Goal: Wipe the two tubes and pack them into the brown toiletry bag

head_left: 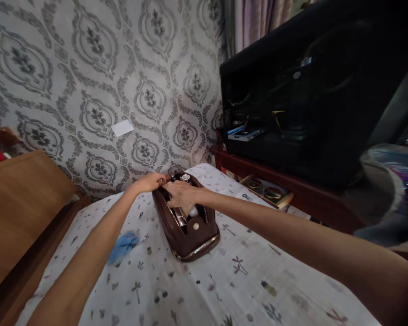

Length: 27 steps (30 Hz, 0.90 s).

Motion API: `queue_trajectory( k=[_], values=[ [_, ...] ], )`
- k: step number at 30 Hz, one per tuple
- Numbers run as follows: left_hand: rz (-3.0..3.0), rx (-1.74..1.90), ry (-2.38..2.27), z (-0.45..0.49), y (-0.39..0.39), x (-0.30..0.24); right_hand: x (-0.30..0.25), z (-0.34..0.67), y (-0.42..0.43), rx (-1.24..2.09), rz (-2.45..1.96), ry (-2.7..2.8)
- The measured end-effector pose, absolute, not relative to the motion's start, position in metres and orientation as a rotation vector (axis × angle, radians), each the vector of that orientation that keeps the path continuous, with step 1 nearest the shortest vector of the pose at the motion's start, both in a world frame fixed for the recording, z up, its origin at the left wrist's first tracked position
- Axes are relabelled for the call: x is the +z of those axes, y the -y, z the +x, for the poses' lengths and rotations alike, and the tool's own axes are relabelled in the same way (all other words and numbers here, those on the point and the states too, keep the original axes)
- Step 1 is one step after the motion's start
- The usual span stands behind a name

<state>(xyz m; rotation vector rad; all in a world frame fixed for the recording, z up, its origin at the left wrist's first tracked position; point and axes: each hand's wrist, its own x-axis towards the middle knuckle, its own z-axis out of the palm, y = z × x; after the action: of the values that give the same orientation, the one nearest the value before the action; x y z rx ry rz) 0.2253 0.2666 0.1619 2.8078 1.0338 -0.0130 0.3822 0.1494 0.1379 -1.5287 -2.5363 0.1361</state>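
Observation:
A brown toiletry bag (190, 246) with a gold zipper lies unzipped on the printed bedsheet. My left hand (150, 182) is closed on the bag's far left rim, thumb and fingers pinched together. Reaching across the opening, my right hand (182, 194) has its fingers curled at the same left rim, close to my left fingertips; what they pinch is hidden. Inside the bag stands a silver-capped bottle (185, 178). A round white item shows below my right hand, and a round snap (196, 226) sits on the near flap.
A blue cloth-like item (123, 246) lies on the bedsheet (177, 294) left of the bag. To the right, a television (292, 99) stands on a dark red wooden stand (313, 199) with an open drawer (268, 192). A wooden headboard-like panel (27, 199) borders the left.

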Motion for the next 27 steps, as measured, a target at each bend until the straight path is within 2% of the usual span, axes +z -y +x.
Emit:
queue_trajectory(
  k=[19,27],
  values=[
    [2.813,0.124,-1.112,0.229,-0.277,0.138,0.136,0.388,-0.142,-0.05,-1.418,2.591],
    [2.765,0.281,-1.18,0.231,-0.285,0.114,0.126,0.404,-0.143,-0.049,-1.309,2.358]
  ],
)
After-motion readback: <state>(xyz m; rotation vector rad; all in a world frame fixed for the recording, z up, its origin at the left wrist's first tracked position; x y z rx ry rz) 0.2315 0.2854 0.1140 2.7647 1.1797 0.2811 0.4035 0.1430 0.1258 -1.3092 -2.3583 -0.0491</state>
